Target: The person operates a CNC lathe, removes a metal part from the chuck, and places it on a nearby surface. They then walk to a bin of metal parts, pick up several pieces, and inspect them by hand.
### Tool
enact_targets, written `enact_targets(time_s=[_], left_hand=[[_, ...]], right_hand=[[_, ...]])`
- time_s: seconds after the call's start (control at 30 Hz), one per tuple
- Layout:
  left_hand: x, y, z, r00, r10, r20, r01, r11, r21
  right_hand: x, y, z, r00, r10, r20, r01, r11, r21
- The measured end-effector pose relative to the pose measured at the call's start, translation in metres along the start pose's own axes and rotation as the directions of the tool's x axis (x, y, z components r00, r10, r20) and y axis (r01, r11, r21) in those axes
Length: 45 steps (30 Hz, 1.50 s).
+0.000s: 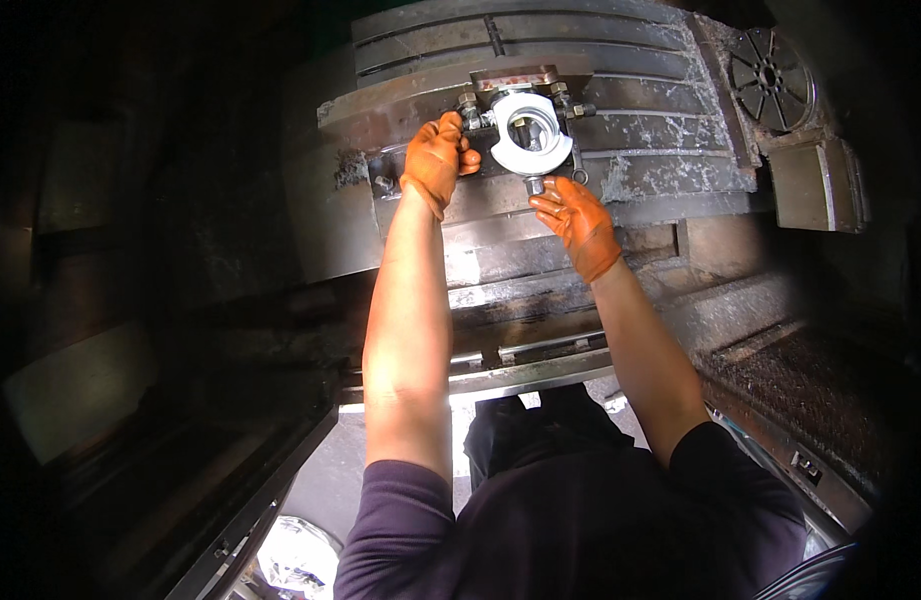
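A bright metal ring-shaped part (533, 136) with a large round bore and a notched edge sits in a fixture on the slotted machine table (661, 130). Just left of the ring, my left hand (437, 162), in an orange glove, is closed beside a clamping bolt (471, 112); whatever its fingers hold is hidden. My right hand (579, 225), gloved the same, has its fingertips closed at a short metal stub (536, 186) under the ring's near edge. Another bolt with nuts (579, 110) sticks out at the ring's right.
Behind the ring stands a reddish-brown block (515, 76). A small ring-ended metal piece (580, 176) lies close to my right fingers. Metal chips (671, 130) litter the table's right side. A round slotted plate (771, 78) is at the far right. The machine's front ledge (521, 374) crosses before me.
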<state>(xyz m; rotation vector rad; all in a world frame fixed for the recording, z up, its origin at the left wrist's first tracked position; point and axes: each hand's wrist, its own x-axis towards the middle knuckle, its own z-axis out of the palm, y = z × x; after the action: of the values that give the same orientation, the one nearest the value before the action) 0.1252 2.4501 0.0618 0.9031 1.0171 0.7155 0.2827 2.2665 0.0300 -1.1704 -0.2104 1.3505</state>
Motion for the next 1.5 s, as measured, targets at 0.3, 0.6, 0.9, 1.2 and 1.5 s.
enact_targets(time_s=[0.3,0.6,0.9,1.2,1.5], left_hand=[[0.001,0.023,0.007,0.954,-0.278,-0.114,0.293,0.946,0.141],[-0.001,0.015,-0.021,0.993,-0.078,0.087,0.073,0.996,0.054],[0.002,0.012,-0.022,0.991,-0.051,0.128,0.044,0.998,0.053],[-0.007,0.028,-0.011,0.992,-0.125,0.034,0.125,0.992,-0.013],[0.000,0.005,-0.020,0.968,-0.245,0.053,0.246,0.969,-0.007]], right_hand=[[-0.002,-0.008,0.021,0.962,0.227,0.152,-0.246,0.962,0.121],[-0.012,0.002,0.008,0.996,-0.091,0.023,0.091,0.996,0.016],[-0.023,-0.016,0.019,0.998,-0.053,0.018,0.052,0.997,0.051],[-0.014,-0.016,0.024,0.984,0.176,0.025,-0.177,0.955,0.237],[-0.016,-0.001,0.007,1.000,-0.012,0.012,0.011,0.998,0.057]])
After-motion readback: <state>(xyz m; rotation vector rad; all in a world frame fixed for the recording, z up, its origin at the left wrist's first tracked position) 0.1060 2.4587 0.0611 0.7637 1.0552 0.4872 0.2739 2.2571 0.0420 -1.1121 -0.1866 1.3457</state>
